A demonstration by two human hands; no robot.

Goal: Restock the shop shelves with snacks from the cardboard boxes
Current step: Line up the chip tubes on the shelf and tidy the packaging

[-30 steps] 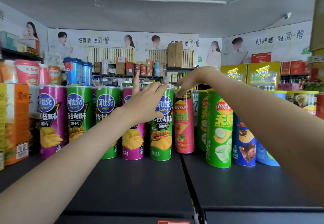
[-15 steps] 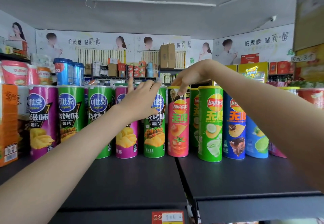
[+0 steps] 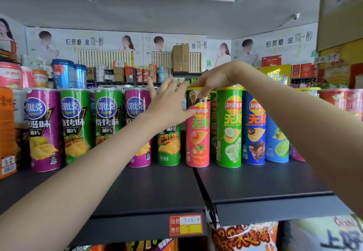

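Right hand dropped onto pink can.
It pinches the rim; my released left hand steadies beside; I'd keep it upright.

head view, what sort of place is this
A small shop, probably a convenience store: rows of crisp tubes stand on a shelf, a price tag sits on its front edge, and posters line the back wall.

Front of shelf bare; chip cans wall off rear, tightly packed.

Centre frame: the right hand grips the pink can by its top; the left hand, held flat, touches its side.
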